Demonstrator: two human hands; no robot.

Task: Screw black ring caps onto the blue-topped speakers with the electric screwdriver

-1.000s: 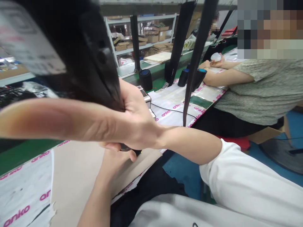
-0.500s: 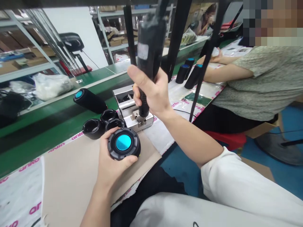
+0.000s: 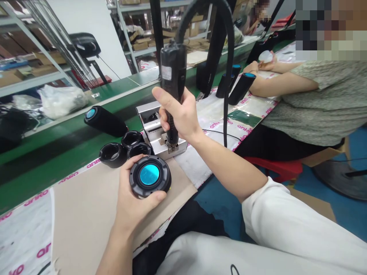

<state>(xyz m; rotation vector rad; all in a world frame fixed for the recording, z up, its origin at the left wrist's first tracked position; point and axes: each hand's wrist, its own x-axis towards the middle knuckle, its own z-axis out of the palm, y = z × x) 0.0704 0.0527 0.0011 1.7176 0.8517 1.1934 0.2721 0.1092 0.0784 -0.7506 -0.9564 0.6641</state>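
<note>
My left hand (image 3: 134,200) grips a round black speaker part with a blue centre disc (image 3: 150,176), held over a brown cardboard sheet (image 3: 86,214). My right hand (image 3: 179,114) is wrapped round a black electric screwdriver (image 3: 172,82) held upright, its tip down on a small metal screw feeder box (image 3: 160,131). A thick black cable runs up from the screwdriver's top.
Three black ring parts (image 3: 126,147) sit beside the feeder. A black cylinder speaker (image 3: 104,121) lies on the green conveyor belt (image 3: 57,152). To the right sits another person (image 3: 315,103) with more black cylinders (image 3: 235,86). Shelves with boxes stand behind.
My right hand swung the screwdriver from close in front of the camera down to the feeder box. The left hand keeps its hold on the speaker part.
</note>
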